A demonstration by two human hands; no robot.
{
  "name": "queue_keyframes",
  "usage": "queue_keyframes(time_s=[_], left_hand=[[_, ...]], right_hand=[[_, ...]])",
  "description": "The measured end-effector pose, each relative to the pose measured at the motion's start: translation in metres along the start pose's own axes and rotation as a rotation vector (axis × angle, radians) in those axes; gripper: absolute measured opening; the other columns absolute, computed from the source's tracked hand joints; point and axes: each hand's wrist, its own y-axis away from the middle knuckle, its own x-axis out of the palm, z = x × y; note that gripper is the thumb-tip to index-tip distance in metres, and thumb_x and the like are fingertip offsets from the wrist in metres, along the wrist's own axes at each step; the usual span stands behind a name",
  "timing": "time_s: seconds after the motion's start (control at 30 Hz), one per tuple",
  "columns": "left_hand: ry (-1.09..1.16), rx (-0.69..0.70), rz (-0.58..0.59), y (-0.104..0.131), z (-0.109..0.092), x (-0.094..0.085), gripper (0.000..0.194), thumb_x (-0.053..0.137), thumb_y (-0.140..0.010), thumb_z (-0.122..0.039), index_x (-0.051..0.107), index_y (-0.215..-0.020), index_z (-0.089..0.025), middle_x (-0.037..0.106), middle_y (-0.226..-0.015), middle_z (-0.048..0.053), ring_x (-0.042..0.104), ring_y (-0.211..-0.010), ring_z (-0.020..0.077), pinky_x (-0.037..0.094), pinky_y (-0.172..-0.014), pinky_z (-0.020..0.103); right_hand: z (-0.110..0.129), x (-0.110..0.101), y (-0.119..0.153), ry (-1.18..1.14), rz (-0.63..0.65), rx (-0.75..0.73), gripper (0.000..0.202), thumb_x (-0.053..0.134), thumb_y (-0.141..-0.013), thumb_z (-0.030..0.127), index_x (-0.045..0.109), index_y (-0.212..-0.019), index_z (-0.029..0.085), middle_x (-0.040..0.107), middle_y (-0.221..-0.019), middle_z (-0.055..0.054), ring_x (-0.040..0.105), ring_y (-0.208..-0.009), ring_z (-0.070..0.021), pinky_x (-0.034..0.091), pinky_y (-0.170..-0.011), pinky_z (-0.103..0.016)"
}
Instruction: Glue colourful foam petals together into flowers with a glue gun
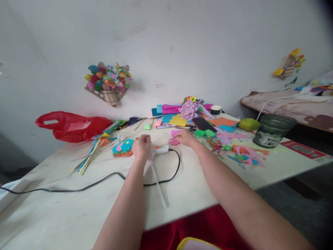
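Observation:
My left hand is closed, fingertips pinched together above the table beside a stack of colored foam flowers; what it holds, if anything, is too small to make out. Just right of it lies a white glue gun with a black cord, and a clear glue stick points toward the front edge. My right hand reaches down to a pink foam flower piece, its fingertips at the piece's edge. A magenta scrap lies behind that piece.
A red plastic bag and paper strips lie left. Foam sheets, a lilac flower and a phone sit at the back. Scraps, a yellow-green fruit and a glass jar are right.

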Motion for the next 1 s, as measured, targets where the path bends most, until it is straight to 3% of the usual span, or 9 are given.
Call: queue_keyframes(time_s=[0.37,0.6,0.8,1.0], left_hand=[[-0.034,0.037,0.004,0.004,-0.003,0.005,0.026,0.046,-0.076,-0.037,0.066,-0.087,-0.025,0.063,-0.076,0.003,0.058,-0.074,0.0172,0.039,-0.065,0.026],[-0.056,0.096,-0.012,0.009,-0.006,0.007,0.026,0.049,-0.073,-0.046,0.061,-0.073,-0.023,0.058,-0.077,0.003,0.055,-0.071,0.0164,0.038,-0.061,0.025],[-0.054,0.092,-0.036,0.007,-0.003,0.007,0.024,0.048,-0.074,-0.044,0.060,-0.073,-0.023,0.057,-0.080,0.004,0.055,-0.073,0.0168,0.038,-0.061,0.025],[-0.053,0.056,-0.039,0.007,-0.004,0.006,0.026,0.047,-0.075,-0.044,0.063,-0.076,-0.023,0.057,-0.083,0.005,0.054,-0.071,0.0167,0.039,-0.063,0.027]], right_hand=[[-0.024,-0.009,-0.004,-0.024,-0.261,0.315,0.029,0.044,-0.076,0.021,0.067,-0.093,0.022,0.067,-0.094,-0.003,0.059,-0.089,-0.0176,0.042,-0.076,-0.025],[-0.035,-0.017,-0.003,-0.019,-0.291,0.437,0.030,0.045,-0.076,0.028,0.065,-0.097,0.023,0.067,-0.093,-0.004,0.060,-0.086,-0.0185,0.043,-0.071,-0.026],[-0.051,-0.019,-0.002,0.013,-0.224,0.538,0.026,0.047,-0.072,0.025,0.068,-0.088,0.023,0.067,-0.092,-0.006,0.060,-0.084,-0.0200,0.043,-0.070,-0.027],[-0.049,-0.028,0.004,-0.025,-0.034,0.461,0.042,0.051,-0.066,0.018,0.062,-0.106,0.022,0.063,-0.107,-0.006,0.058,-0.092,-0.0230,0.043,-0.076,-0.030]])
